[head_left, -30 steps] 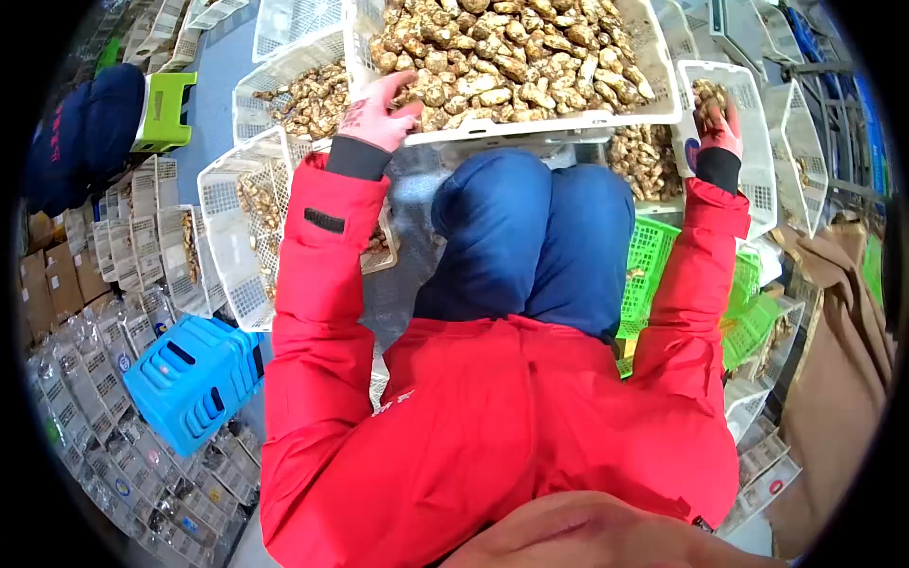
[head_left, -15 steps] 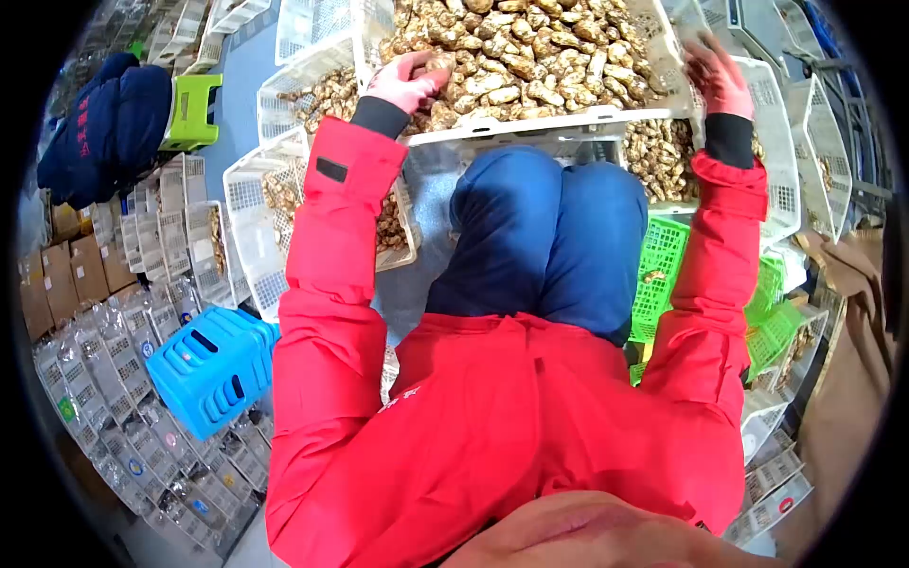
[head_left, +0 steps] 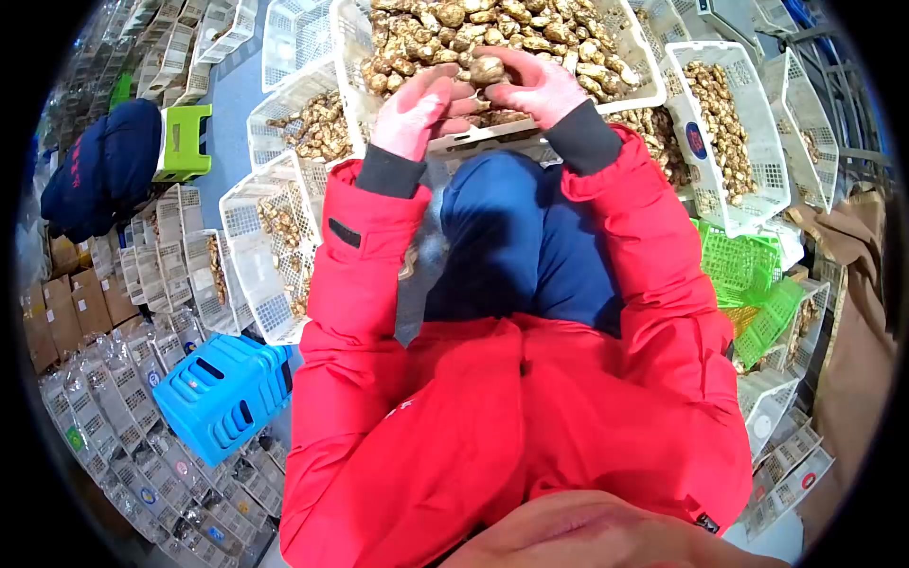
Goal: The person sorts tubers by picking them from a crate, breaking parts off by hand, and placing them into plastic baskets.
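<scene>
A large white basket (head_left: 653, 80) piled with brown and cream mushrooms (head_left: 417, 43) stands beyond my knees. My left hand (head_left: 417, 112), in a pink glove, is over its near left edge, fingers spread and pointing right, holding nothing visible. My right hand (head_left: 540, 85), also gloved in pink, reaches left over the near edge, with a round mushroom (head_left: 487, 70) between its fingers and thumb. The two hands are close together, and the fingertips of my left hand are just left of that mushroom.
White crates with mushrooms stand at the left (head_left: 256, 275) and right (head_left: 762, 161). Green baskets (head_left: 739, 265) are at the right. A blue stool (head_left: 222, 398) lies at the lower left, and a green stool (head_left: 185, 142) with a dark jacket (head_left: 104, 170) is farther up.
My right hand has left the right-hand crate, moved left over the large basket and taken a mushroom. My left hand has shifted slightly toward me, its fingers now spread.
</scene>
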{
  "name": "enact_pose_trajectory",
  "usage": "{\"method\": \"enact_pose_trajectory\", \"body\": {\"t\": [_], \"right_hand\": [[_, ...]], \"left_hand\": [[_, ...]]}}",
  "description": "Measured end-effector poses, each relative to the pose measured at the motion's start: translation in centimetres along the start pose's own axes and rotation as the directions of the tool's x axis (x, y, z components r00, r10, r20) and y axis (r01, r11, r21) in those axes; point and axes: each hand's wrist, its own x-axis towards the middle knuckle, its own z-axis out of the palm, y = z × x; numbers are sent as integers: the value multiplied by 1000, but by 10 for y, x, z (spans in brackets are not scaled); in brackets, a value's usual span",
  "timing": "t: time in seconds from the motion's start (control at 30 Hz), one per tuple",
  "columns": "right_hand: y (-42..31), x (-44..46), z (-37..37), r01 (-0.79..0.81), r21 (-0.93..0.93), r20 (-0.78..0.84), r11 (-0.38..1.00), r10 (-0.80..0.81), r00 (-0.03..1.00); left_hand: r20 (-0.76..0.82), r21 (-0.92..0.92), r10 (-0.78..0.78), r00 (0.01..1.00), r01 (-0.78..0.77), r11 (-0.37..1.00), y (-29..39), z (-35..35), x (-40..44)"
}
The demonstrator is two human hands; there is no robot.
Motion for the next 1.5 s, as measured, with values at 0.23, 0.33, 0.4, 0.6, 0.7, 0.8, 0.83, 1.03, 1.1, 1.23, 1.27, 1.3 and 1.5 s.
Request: {"method": "enact_pose_trajectory", "body": {"t": [0.23, 0.33, 0.4, 0.6, 0.7, 0.8, 0.83, 1.03, 1.1, 1.23, 1.27, 1.3, 1.5], "right_hand": [[35, -26, -33, -82, 965, 53, 249, 121, 991], [30, -26, -35, -142, 988, 140, 66, 32, 990], [15, -26, -32, -128, 988, 131, 80, -29, 991], [11, -38, -41, -56, 795, 38, 604, 43, 998], [-1, -51, -66, -14, 628, -37, 778, 48, 998], [13, -68, -127, 66, 522, -214, 850, 55, 975], [16, -74, -144, 95, 504, -363, 858, 111, 925], [169, -34, -310, -409, -137, -767, 902, 165, 620], [131, -6, -289, -614, -546, -808, 570, -165, 565], [59, 18, -153, -222, -580, -450, 784, -81, 889], [63, 25, -124, 86, -849, -68, 521, -270, 961], [46, 28, -82, -26, -906, -37, 422, -18, 999], [79, 62, -22, 162, -984, 177, 73, 348, 921]], "left_hand": [[33, -14, -44, 998, 45, 999, -14, -11, 7], [47, -58, -51, 998, 54, 997, -20, -12, 9], [92, -96, -52, 994, 60, 994, -24, -18, 13], [64, -72, -72, 995, 76, 995, -16, -17, 7], [141, -190, -36, 989, 62, 980, -20, -41, 12], [-22, -195, -17, 1000, 12, 981, -18, -53, 9], [-70, -80, 6, 998, -12, 997, -17, -59, 7], [-52, -64, -35, 998, 32, 997, -28, -67, 15], [-55, -45, -46, 997, 44, 998, -27, -60, 13], [-38, -97, -18, 999, 15, 995, -30, -62, 15], [-21, -101, -11, 1000, 8, 995, -26, -57, 14], [-24, -82, -12, 1000, 10, 997, -25, -54, 13], [13, -134, 9, 1000, -7, 991, -22, -33, 4]]}}
